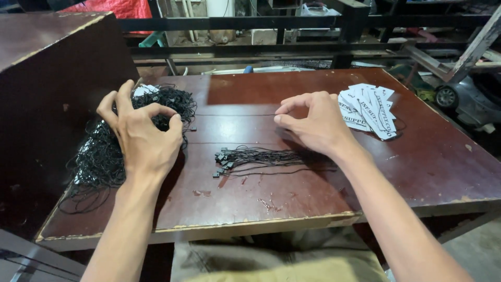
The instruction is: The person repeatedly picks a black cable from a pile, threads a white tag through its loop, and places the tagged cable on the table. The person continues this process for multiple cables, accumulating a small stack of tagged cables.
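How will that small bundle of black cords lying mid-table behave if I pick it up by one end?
The bundle of black cords looks thin and limp, so it would probably droop. Nothing visibly ties it, so strands may slip out. The small tabs at its left end probably add little weight; it likely lifts easily.

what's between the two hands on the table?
Head view: a thin black string stretches taut from left hand to right hand; below it, bare tabletop.

Dim, warm light from above gives a soft sheen on the surface [292, 89] toward twelve o'clock; edges bend slightly, focus stays sharp.
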